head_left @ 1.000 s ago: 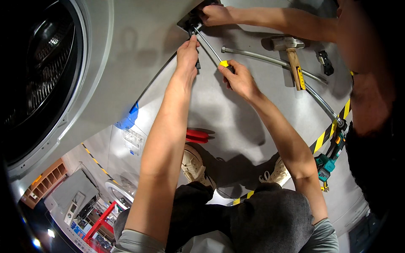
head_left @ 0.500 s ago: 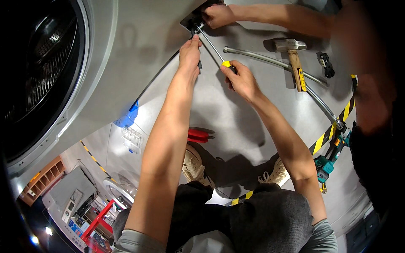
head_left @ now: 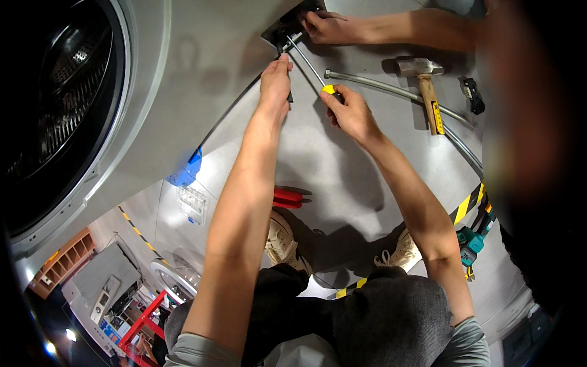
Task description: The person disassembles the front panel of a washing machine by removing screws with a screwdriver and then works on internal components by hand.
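My right hand (head_left: 351,113) is closed round the yellow-and-black handle of a screwdriver (head_left: 310,66). Its long metal shaft slants up and left into a dark opening (head_left: 280,30) at the lower corner of a washing machine's pale casing (head_left: 202,67). Just left of the shaft, my left hand (head_left: 275,85) grips a narrow black part (head_left: 290,96), which shows above and below the fingers; its kind I cannot make out. Another person's hand (head_left: 330,29) reaches in from the right to the opening's edge, with fingertips at the dark recess.
Right of my hands lie a wooden-handled hammer (head_left: 430,101), metal bars (head_left: 379,85) and a small black part (head_left: 472,96). A teal cordless tool (head_left: 471,241) lies by striped floor tape (head_left: 468,205). Red handles (head_left: 287,197) lie near my shoe; a clear case (head_left: 192,205) sits left.
The other person's hand has shifted slightly right and down, and its fingers have loosened. That person's body leans further left, covering part of a bar and the teal tool. My hands have barely moved.
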Available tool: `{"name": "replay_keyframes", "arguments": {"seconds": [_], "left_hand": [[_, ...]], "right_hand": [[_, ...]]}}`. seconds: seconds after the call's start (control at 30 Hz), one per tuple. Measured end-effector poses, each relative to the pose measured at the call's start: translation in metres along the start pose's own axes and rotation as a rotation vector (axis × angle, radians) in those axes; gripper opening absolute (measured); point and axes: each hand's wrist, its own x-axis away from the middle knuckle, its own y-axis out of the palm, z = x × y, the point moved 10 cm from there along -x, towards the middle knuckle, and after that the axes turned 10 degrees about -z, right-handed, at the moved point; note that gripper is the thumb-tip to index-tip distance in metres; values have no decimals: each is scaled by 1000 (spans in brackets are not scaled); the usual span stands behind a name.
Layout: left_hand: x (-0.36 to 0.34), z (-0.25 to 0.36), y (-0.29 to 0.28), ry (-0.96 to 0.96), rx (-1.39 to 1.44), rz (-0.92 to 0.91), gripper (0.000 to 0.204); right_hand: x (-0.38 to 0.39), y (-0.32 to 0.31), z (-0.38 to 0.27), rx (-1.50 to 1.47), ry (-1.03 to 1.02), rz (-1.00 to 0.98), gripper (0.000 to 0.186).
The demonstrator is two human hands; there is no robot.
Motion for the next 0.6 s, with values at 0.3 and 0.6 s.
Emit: {"name": "replay_keyframes", "arguments": {"seconds": [0.3, 0.6], "left_hand": [[-1, -2, -3, 6, 4, 8, 29], [1, -1, -2, 2, -6, 9, 29]], "right_hand": [[-8, 1, 3, 13, 10, -15, 33], [-6, 2, 1, 31, 15, -5, 34]]}}
